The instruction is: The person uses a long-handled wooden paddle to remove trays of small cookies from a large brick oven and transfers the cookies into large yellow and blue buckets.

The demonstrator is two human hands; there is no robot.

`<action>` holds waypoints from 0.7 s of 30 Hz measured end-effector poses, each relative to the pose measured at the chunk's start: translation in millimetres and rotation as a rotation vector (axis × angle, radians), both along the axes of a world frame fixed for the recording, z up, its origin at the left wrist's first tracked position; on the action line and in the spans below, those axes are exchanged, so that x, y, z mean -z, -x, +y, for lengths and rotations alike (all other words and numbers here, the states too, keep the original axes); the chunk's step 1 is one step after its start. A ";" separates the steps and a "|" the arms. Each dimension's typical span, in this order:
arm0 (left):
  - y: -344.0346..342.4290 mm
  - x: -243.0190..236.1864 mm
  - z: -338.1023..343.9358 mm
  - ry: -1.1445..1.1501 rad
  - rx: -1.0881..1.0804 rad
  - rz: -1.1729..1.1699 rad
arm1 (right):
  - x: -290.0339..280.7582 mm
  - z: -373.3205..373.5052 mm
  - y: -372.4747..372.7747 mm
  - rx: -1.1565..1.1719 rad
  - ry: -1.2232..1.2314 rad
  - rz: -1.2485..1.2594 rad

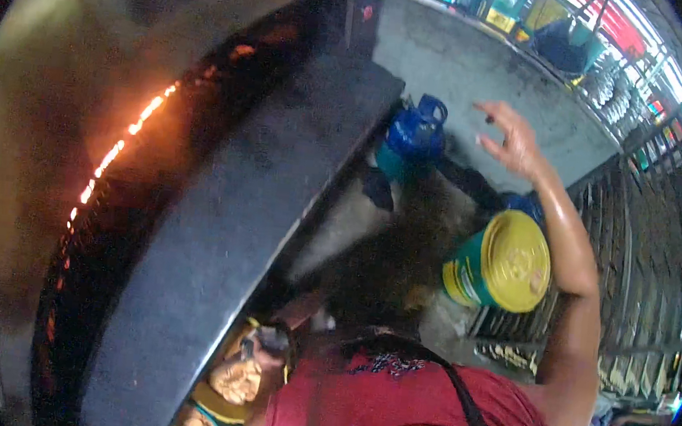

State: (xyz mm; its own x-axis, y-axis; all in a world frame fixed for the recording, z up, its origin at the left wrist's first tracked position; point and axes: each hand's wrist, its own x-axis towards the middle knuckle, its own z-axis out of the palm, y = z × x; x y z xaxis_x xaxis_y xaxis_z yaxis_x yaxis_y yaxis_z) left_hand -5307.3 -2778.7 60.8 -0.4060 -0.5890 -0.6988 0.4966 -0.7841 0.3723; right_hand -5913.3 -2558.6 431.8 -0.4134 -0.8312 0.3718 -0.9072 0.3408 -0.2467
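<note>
A grey concrete wall [498, 59] is seen behind, and the left side is filled by a long dark grey ledge [235, 193] beside glowing orange embers [119, 148]. A green bucket with a round yellow lid [510, 268] is placed near the right forearm. By the wall, a blue gas cylinder [416, 131] is stood collar uppermost, long axis roughly upright; just beside, the right hand [515, 140] is held empty, fingers parted; the left hand's state cannot be told

Right one of the hands [513, 144] near a blue cylinder [416, 131] and yellow-lidded bucket [503, 263], orange glow [117, 148] leftward
</note>
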 end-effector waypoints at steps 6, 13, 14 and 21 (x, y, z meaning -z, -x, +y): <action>181.3 40.6 -143.0 0.139 -0.229 -0.030 | -114.5 -194.3 417.4 0.354 0.161 0.030; 481.2 68.8 -71.5 0.384 -0.924 -0.079 | -184.8 -562.3 857.9 -0.244 0.759 -0.725; 519.2 50.4 -85.6 0.255 -1.095 -0.224 | -182.3 -599.0 923.8 -0.367 0.831 -0.870; 958.0 0.5 -49.3 0.092 -1.510 -0.273 | -252.7 -816.9 1267.5 -0.408 1.107 -0.885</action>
State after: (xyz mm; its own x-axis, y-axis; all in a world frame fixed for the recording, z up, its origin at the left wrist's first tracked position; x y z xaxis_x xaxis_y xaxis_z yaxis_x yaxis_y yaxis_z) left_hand -6265.3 -2828.0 60.3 0.7207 -0.3647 -0.5896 0.6930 0.4016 0.5987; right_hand -7180.7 -3375.4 684.5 -0.6516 -0.4105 0.6379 -0.3105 -0.6229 -0.7180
